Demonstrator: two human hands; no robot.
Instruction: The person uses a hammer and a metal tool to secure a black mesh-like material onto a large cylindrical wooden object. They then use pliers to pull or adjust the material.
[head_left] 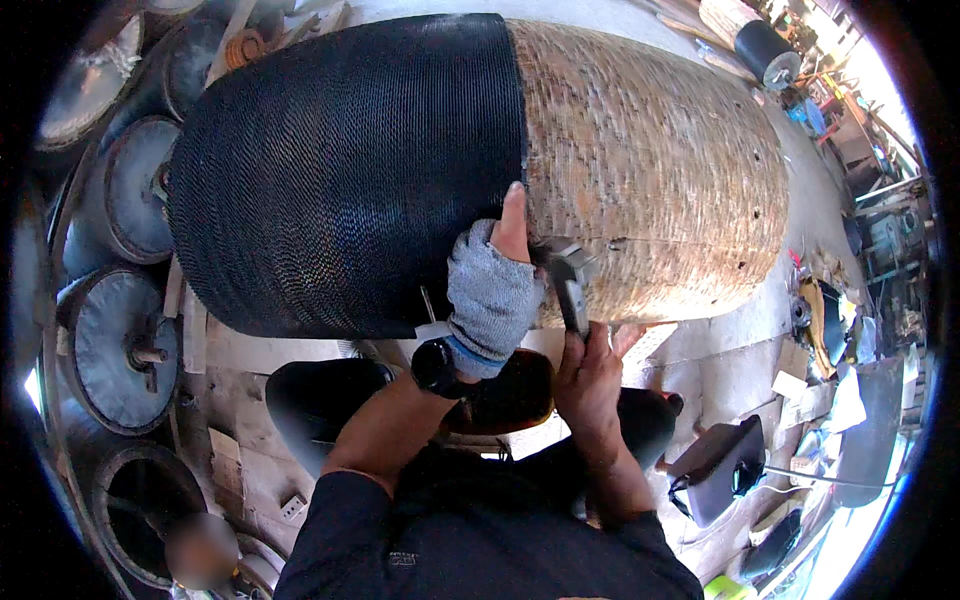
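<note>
A big roller (650,140) lies across in front of me, its right part bare, tan and pitted. Tightly packed black ridged windings (350,170) cover its left part. My left hand (493,290), in a grey glove with a bare fingertip, stretches its index finger along the edge where the windings stop. Its other fingers are mostly hidden. Close beside this glove, a thin metal piece (427,303) sticks up. My right hand (590,380) is closed round the handle of a hammer (572,285), whose slightly blurred head is near the bare surface, just right of the glove.
Several round-ended drums (125,345) line the left side. A dark padded seat (718,470) stands at the lower right, with a cable beside it. Farther right are cardboard (790,370) and clutter; a smaller black roller (765,50) lies at the far right.
</note>
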